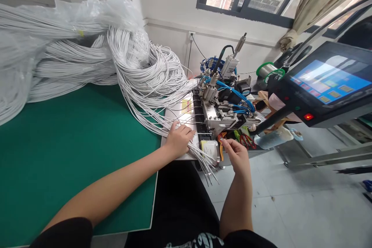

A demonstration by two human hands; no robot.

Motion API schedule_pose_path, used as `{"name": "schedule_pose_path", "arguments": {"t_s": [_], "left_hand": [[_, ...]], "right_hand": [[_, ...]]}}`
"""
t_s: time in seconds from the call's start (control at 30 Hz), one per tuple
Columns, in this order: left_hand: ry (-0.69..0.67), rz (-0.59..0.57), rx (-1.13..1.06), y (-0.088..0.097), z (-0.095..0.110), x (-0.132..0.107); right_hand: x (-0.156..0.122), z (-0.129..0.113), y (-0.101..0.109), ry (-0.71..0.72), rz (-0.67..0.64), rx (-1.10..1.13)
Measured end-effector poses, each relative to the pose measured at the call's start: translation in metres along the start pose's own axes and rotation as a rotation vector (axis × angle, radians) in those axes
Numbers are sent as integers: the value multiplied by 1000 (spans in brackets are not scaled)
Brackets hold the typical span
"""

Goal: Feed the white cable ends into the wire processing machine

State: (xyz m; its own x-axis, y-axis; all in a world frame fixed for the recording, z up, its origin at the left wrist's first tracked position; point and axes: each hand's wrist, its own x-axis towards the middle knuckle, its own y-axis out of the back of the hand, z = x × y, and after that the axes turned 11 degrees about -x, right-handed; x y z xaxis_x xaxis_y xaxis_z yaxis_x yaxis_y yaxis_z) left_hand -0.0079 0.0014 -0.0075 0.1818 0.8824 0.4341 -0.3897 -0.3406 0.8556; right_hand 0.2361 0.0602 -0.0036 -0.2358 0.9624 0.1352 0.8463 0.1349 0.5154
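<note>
My left hand (178, 139) lies over a bundle of thin white cables (157, 118), its fingers curled down on them at the table's end. The loose cable ends (207, 162) stick out past that hand toward me. My right hand (237, 155) is closed, thumb and forefinger pinched together in front of the machine. Whatever is in that pinch is too small to make out. Just left of its fingertips is an orange-handled hand tool (221, 148). Several single cables run from the bundle across to a black row of slots (200, 114) along the machine's edge.
The bench machine (216, 112) has metal clamps and blue air tubes. Its screen (331, 81) overhangs the right side. A green solder-wire spool (270, 70), red-handled scissors (247, 141) and a clear box (209, 150) are nearby. Plastic-wrapped cable coils cover the back of the green table (72, 155).
</note>
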Motion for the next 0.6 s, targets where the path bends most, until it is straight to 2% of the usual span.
{"name": "schedule_pose_path", "arguments": {"t_s": [0.2,0.3,0.47,0.6], "left_hand": [[5,-13,25,-3,-2,0],[-20,24,11,-3,-3,0],[-78,44,-22,-4,-4,0],[-231,-13,-50,-2,-7,0]], "right_hand": [[-25,-21,13,103,-278,-134],[-28,-26,11,166,-352,-190],[-25,-28,2,184,-387,-186],[-17,-27,-2,135,-300,-89]]}}
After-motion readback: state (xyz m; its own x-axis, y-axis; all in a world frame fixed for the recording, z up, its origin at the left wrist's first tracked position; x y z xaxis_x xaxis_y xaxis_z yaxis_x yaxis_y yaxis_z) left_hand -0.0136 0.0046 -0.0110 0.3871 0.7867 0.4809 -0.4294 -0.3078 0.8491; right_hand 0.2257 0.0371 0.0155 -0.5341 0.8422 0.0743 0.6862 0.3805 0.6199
